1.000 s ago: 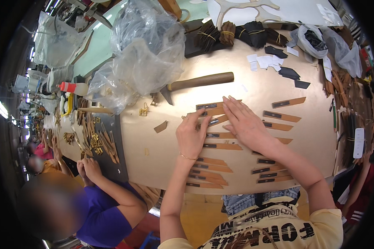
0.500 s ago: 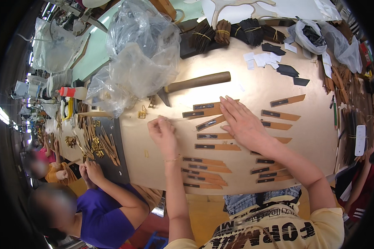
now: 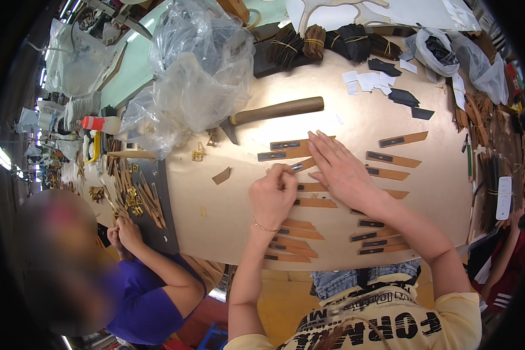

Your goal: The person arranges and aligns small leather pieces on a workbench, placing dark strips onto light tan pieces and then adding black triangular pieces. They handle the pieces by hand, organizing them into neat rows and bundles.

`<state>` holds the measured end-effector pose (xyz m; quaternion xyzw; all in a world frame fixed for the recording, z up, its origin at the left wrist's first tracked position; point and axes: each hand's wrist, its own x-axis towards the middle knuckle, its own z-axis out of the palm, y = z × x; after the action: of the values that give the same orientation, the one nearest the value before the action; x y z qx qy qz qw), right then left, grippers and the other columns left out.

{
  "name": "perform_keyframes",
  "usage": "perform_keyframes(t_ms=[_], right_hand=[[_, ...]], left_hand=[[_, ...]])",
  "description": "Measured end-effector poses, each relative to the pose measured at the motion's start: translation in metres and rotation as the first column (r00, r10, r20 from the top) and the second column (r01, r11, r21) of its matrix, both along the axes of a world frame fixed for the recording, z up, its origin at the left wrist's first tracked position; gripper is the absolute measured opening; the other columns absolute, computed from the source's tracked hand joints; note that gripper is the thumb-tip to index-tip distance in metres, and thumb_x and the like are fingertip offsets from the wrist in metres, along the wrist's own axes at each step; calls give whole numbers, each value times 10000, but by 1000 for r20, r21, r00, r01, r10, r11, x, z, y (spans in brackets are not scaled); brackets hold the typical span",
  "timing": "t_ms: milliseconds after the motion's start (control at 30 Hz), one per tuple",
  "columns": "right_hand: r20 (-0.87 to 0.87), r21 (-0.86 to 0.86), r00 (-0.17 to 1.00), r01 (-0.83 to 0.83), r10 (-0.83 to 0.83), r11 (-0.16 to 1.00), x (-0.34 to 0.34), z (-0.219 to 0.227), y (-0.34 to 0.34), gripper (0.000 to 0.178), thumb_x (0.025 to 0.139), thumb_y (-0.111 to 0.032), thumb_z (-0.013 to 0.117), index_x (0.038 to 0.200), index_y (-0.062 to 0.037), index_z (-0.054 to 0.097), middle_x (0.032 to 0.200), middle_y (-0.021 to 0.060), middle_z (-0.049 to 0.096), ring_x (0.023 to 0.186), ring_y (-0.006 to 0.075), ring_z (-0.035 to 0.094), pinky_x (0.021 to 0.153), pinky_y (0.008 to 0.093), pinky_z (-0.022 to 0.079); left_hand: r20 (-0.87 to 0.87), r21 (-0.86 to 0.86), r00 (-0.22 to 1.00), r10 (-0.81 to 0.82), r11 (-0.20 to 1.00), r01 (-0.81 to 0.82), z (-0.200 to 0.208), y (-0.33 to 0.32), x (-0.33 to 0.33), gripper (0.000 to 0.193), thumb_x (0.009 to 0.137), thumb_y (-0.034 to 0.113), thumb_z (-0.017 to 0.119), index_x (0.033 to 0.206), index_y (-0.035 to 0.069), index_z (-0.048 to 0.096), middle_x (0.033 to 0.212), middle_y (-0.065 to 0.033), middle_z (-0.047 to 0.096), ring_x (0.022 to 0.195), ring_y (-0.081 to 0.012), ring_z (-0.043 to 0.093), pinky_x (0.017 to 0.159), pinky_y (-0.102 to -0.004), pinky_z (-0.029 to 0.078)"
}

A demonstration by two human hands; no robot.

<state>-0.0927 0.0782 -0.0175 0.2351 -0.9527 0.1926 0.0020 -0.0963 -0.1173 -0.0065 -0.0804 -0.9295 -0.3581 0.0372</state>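
My left hand (image 3: pixel 273 195) is closed in a pinch at the dark-patched left end of a slanted tan leather strip (image 3: pixel 303 165). Its curled fingers hide that end. Flat across the right ends of the neighbouring strips lies my right hand (image 3: pixel 343 173), fingers stretched out. Two more strips, among them the upper one (image 3: pixel 286 145), lie just beyond, partly under the right fingers. Below, other strips (image 3: pixel 316 203) are partly covered by my left hand. A second column of similar strips (image 3: pixel 394 158) lies right of my right hand, each with a dark rectangular patch.
A hammer (image 3: pixel 277 111) lies beyond the strips, beside a heap of clear plastic bags (image 3: pixel 186 87). Left of my hands are a small brown piece (image 3: pixel 221 175) and a brass buckle (image 3: pixel 198 153). Banded dark bundles (image 3: pixel 353 44) stand behind. A co-worker in purple (image 3: pixel 151 297) sits at the left.
My left hand has moved right, from bare table to the slanted strip. A small brown piece now lies where that hand was. My right hand stays nearly in place. The co-worker has leaned in.
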Motion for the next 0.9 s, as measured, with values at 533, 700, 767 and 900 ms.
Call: perform_keyframes(t_ms=[533, 700, 767, 900], right_hand=[[-2, -10, 1000, 3, -3, 1000, 1, -2, 1, 569, 1007, -301, 468, 1433, 70, 393, 1560, 171, 305, 1474, 278, 244, 1212, 402, 233], [21, -12, 1000, 1, -1, 1000, 1, -4, 2, 581, 1010, -317, 460, 1440, 65, 381, 1561, 169, 303, 1474, 278, 244, 1213, 401, 233], [9, -23, 1000, 7, -7, 1000, 1, -4, 1, 585, 1013, -323, 456, 1445, 61, 375, 1563, 168, 300, 1476, 278, 241, 1213, 400, 234], [-14, 5, 1000, 11, -11, 1000, 1, -6, 0, 584, 1018, -325, 449, 1453, 55, 367, 1569, 167, 292, 1478, 278, 237, 1213, 398, 236]], left_hand=[[-254, -418, 950, -181, 906, 61, -11, 21, 13, 132, 889, 108, 685, 1010, 72, 723, 603, -103, 632, 480, -243, 603, 470, -331, 474], [-106, -63, 994, -5, 998, -1, -14, 18, 9, 113, 919, 85, 628, 1021, 54, 666, 535, -90, 544, 478, -247, 585, 472, -340, 459], [-55, -22, 993, 103, 994, -105, -10, 9, 7, 94, 938, 89, 605, 1007, 47, 653, 524, -91, 517, 455, -247, 547, 466, -346, 427], [40, 187, 959, 281, 940, -284, 4, -13, 3, 115, 974, 87, 569, 1012, -6, 627, 507, 0, 410, 451, -88, 376, 448, -287, 301]])
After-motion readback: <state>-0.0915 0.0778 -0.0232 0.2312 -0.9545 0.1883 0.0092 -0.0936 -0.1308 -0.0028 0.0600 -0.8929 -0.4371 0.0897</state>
